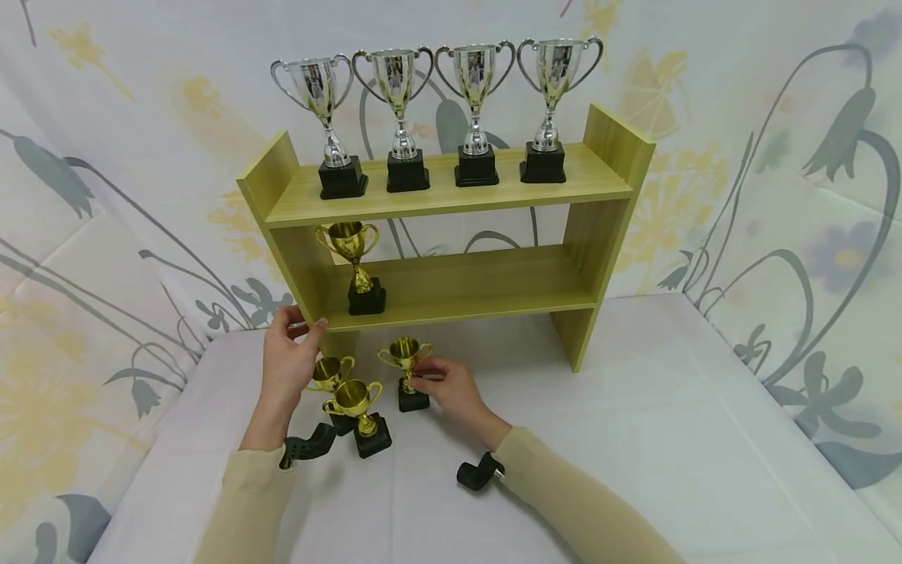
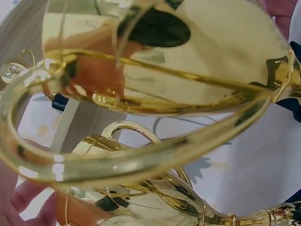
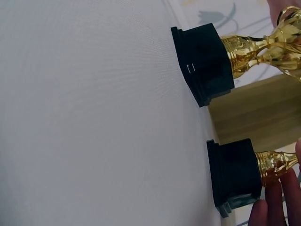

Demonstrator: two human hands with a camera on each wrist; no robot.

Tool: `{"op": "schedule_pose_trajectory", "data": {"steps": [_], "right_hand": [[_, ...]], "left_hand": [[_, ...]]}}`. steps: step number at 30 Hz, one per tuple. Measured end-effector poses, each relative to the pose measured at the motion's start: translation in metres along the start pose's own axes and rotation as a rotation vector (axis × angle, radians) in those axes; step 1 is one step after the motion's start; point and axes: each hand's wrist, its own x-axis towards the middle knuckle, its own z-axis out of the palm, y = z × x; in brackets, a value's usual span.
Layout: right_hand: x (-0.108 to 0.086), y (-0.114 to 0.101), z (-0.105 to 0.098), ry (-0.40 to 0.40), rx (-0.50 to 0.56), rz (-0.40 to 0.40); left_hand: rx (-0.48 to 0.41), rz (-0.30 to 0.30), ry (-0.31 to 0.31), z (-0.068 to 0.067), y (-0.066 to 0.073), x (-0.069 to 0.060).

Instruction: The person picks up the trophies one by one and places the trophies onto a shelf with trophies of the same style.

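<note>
At the left end of the wooden shelf (image 1: 437, 317), my left hand (image 1: 290, 352) holds the side panel, thumb at the front and fingers around the outer side. My right hand (image 1: 451, 389) pinches the stem of a small gold trophy cup (image 1: 405, 352) below the lower board; its black base (image 3: 235, 176) and the fingertips (image 3: 275, 202) show in the right wrist view. Two more gold trophies stand near my left wrist, one in front (image 1: 372, 435) and one behind (image 1: 327, 372). They fill much of the left wrist view, which shows a shiny gold bowl (image 2: 211, 37) up close.
One gold trophy (image 1: 366, 296) stands on the lower board at the left. Along the top board is a row of several silver trophies (image 1: 475, 102) on black bases. White cloth (image 1: 669, 439) covers the table, and a flower-patterned cloth (image 1: 761, 172) hangs behind.
</note>
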Motion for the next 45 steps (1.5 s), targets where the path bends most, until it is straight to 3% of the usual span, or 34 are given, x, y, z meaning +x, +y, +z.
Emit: {"op": "schedule_pose_trajectory", "data": {"steps": [12,26,39,45], "right_hand": [[0.001,0.000,0.006,0.032,-0.132,-0.007],[-0.003,-0.003,0.011,0.067,-0.170,0.012],[-0.006,-0.004,0.010,0.057,-0.195,0.005],[-0.006,-0.003,0.011,0.059,-0.192,-0.007]], "left_hand": [[-0.003,-0.002,0.003,0.001,0.003,-0.001],[0.028,0.008,0.034,0.000,0.004,-0.002],[0.125,0.131,0.150,0.001,0.001,-0.001],[0.151,0.151,0.178,0.001,0.001,0.000]]}}
